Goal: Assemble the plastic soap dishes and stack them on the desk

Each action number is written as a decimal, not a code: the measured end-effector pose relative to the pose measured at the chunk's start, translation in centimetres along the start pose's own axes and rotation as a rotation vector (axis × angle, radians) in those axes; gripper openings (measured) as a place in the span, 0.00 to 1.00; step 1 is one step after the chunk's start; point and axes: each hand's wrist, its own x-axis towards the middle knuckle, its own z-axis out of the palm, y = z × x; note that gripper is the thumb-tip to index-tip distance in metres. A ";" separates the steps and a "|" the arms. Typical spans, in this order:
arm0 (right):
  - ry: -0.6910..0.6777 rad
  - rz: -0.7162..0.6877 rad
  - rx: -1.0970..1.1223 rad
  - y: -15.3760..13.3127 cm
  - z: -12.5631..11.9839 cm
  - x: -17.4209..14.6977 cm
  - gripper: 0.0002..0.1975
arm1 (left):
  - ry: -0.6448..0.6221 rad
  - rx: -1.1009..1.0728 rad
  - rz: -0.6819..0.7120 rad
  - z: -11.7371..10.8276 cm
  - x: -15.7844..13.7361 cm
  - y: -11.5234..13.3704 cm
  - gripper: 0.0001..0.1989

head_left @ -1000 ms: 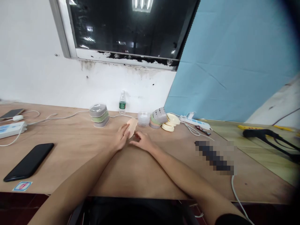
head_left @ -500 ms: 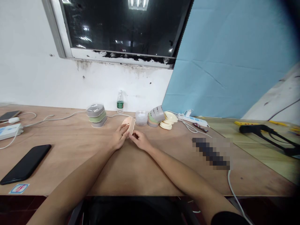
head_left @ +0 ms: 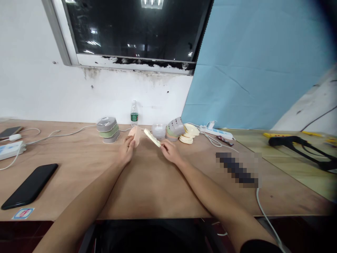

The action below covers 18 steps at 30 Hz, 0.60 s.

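Observation:
My left hand (head_left: pixel 127 150) is closed around a peach plastic dish (head_left: pixel 136 135), tipped up on its side above the table. In my right hand (head_left: pixel 170 151) is a thin cream plastic plate (head_left: pixel 152 137), pinched at its near end and seen nearly edge-on. A gap separates the dish from the plate. Behind my right hand stand a clear plastic dish (head_left: pixel 159 131), a tilted grey slotted dish (head_left: pixel 176 126) over a green one (head_left: pixel 171 133), and a pile of cream plates (head_left: pixel 186 139). Left of my left hand is a grey and green stack of dishes (head_left: pixel 107 129).
A water bottle (head_left: pixel 134 114) stands by the wall. Power strips lie at left (head_left: pixel 12 149) and right (head_left: pixel 216 133), with white cables. A black phone (head_left: pixel 30 186) rests front left. A pixelated dark object (head_left: pixel 238 170) lies at right.
My hands have moved apart, the left to the left with the peach dish and the right to the right. The cream plate now shows in my right hand, separate from the dish.

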 end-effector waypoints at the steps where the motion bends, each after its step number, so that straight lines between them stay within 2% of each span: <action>1: -0.013 0.009 -0.030 0.9 -0.7 -0.4 0.06 | -0.018 0.008 0.000 0.0 -0.1 0.0 0.24; 7: -0.168 0.150 -0.208 5.7 -4.2 -3.3 0.06 | -0.154 0.051 0.058 0.4 -0.8 0.8 0.23; 11: -0.182 0.337 -0.319 7.8 -6.4 -4.2 0.09 | -0.231 0.076 0.096 0.3 -1.1 1.1 0.23; 15: -0.212 0.562 -0.433 9.3 -8.5 -4.5 0.12 | -0.252 0.088 0.126 0.1 -1.1 1.2 0.22; 18: -0.194 0.638 -0.562 9.7 -9.7 -4.6 0.12 | -0.262 0.094 0.126 0.0 -0.9 1.2 0.21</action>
